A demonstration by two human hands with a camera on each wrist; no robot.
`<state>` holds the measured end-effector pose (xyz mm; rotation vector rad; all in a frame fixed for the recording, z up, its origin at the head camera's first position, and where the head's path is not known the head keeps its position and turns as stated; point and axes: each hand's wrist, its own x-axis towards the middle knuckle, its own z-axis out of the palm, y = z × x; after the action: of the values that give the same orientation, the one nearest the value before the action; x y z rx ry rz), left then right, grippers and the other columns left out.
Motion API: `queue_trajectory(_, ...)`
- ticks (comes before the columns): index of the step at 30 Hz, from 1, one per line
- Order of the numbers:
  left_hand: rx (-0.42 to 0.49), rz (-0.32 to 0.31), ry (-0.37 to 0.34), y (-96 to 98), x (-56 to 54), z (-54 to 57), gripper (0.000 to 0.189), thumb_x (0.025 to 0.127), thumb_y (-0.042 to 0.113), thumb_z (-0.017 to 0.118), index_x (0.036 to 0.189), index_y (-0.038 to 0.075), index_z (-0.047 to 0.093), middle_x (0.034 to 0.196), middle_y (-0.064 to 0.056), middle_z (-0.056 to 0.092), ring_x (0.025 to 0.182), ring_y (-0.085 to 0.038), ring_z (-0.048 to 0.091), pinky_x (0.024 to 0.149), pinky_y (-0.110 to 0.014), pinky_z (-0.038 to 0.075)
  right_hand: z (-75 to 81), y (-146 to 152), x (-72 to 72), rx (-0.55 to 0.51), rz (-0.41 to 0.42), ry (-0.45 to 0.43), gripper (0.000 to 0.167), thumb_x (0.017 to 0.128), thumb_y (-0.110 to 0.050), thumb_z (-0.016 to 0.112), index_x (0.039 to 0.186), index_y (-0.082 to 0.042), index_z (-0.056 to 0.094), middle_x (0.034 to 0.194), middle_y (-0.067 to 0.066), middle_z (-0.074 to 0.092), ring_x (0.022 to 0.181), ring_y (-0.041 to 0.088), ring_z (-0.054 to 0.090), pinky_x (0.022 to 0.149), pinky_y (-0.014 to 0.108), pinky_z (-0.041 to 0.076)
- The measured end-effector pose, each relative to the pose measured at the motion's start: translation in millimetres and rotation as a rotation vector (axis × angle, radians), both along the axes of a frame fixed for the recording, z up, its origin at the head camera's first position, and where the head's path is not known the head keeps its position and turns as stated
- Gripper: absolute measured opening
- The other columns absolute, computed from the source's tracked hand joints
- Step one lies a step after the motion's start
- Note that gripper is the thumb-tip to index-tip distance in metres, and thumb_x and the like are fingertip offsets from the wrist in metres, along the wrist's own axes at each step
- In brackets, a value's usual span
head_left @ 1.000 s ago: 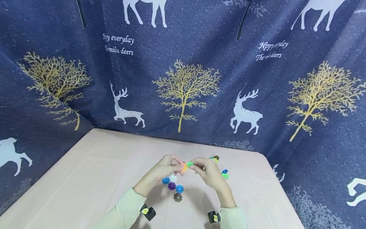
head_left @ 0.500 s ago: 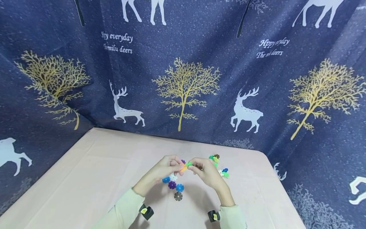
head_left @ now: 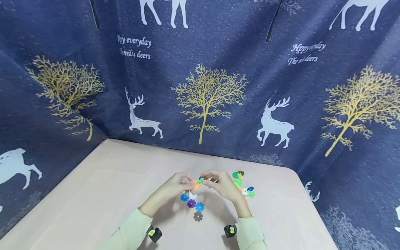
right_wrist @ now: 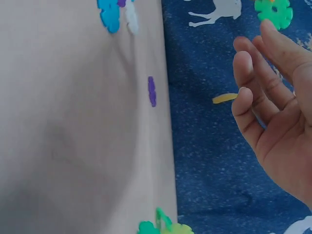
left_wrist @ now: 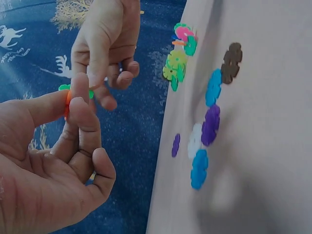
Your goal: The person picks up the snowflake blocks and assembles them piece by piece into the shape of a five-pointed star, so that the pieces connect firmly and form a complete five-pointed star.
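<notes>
Raised over the table, my left hand (head_left: 176, 185) pinches an orange notched flower disc (left_wrist: 67, 105) between thumb and fingers. A green notched disc (right_wrist: 274, 11) is joined to the orange one and sticks out to the right. My right hand (head_left: 221, 182) is beside it, thumb and index finger spread apart, fingertips right at the green disc's edge. In the right wrist view its other fingers are loosely bent with nothing in them. Below the hands lie loose discs: blue (head_left: 200, 207), purple (head_left: 191, 203), white (head_left: 192, 195) and dark brown (head_left: 198, 216).
Farther right on the pale pink tablecloth (head_left: 125, 194) is a cluster of joined discs, with green (head_left: 237, 182), brown (head_left: 241, 172), white (head_left: 245, 191) and dark blue (head_left: 250, 188) ones. Another purple disc (right_wrist: 152, 91) lies apart. A dark blue deer-print curtain (head_left: 175, 104) hangs behind the table.
My right thumb and index finger have come off the green disc and spread. My left hand has moved slightly left with the joined discs. The head view has shifted a little.
</notes>
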<state>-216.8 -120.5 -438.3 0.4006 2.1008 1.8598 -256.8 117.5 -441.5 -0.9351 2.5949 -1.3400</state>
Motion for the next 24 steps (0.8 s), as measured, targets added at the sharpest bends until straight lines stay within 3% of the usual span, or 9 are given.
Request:
queue_trajectory(5, 0.022, 0.012, -0.01, -11.2, 2.6, -5.4, 0.018, 0.096, 0.012, 0.065, 0.103, -0.002, 0.056, 0.081, -0.009, 0.072, 0.068, -0.017, 0.061, 0.074, -0.037, 0.052, -9.1, -3.3, -11.0, -0.001, -0.011, -0.014, 0.025, 0.098, -0.017, 0.066, 0.123, -0.014, 0.068, 0.108, 0.002, 0.073, 0.084, 0.019, 0.066, 0.073, 0.031, 0.055)
queue_trajectory(11, 0.011, 0.031, -0.013, -22.7, 5.9, -8.4, 0.017, 0.095, 0.01, 0.065, 0.104, -0.003, 0.057, 0.081, -0.01, 0.072, 0.069, -0.021, 0.062, 0.077, -0.042, 0.05, -21.7, -8.3, -27.8, 0.02, -0.009, -0.031, 0.031, 0.097, -0.014, 0.066, 0.127, -0.005, 0.065, 0.109, 0.008, 0.071, 0.088, 0.018, 0.064, 0.078, 0.033, 0.052)
queue_trajectory(17, 0.006, 0.036, -0.024, -31.6, 5.6, -9.7, 0.018, 0.095, 0.01, 0.065, 0.105, -0.003, 0.056, 0.083, -0.009, 0.072, 0.071, -0.022, 0.063, 0.079, -0.045, 0.05, -34.7, -13.6, -44.0, 0.03, -0.003, -0.089, 0.033, 0.096, -0.01, 0.065, 0.128, -0.002, 0.063, 0.12, 0.015, 0.068, 0.087, 0.022, 0.065, 0.077, 0.033, 0.055)
queue_trajectory(20, -0.001, 0.026, -0.025, -32.4, 4.7, -10.6, 0.017, 0.095, 0.01, 0.065, 0.104, -0.002, 0.056, 0.083, -0.009, 0.072, 0.073, -0.024, 0.064, 0.08, -0.044, 0.051, -39.4, -14.2, -48.7, 0.047, -0.02, -0.097, 0.034, 0.094, -0.008, 0.068, 0.127, -0.001, 0.064, 0.125, 0.017, 0.065, 0.097, 0.03, 0.068, 0.083, 0.037, 0.057)
queue_trajectory(24, -0.003, 0.009, -0.026, -33.0, 3.4, -14.0, 0.016, 0.094, 0.01, 0.065, 0.102, -0.001, 0.056, 0.083, -0.009, 0.072, 0.075, -0.026, 0.066, 0.081, -0.045, 0.053, -45.3, -15.5, -53.7, 0.096, -0.012, -0.046, 0.038, 0.092, -0.006, 0.07, 0.128, 0.002, 0.063, 0.128, 0.021, 0.062, 0.113, 0.038, 0.063, 0.094, 0.046, 0.053)
